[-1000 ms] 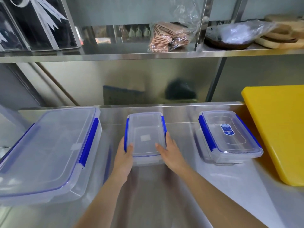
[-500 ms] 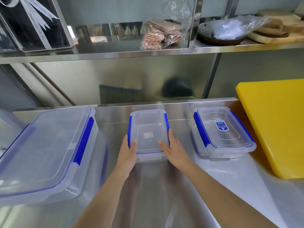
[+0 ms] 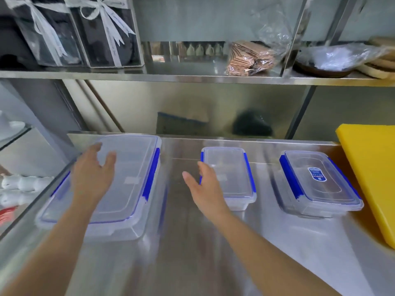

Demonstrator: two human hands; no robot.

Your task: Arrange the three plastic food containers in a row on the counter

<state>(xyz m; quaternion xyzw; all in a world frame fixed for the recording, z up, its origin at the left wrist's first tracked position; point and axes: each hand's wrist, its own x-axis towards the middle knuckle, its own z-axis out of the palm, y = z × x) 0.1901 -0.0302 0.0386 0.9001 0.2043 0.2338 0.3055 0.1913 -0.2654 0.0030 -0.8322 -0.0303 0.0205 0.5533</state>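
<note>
Hovering over big box: left hand, fingers spread. Right hand open, empty, beside small box. Labelled box apart, rightward.

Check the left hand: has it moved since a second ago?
Yes. The left hand has left the small middle container it was holding and gone left; it is now open over the lid of the large container.
</note>
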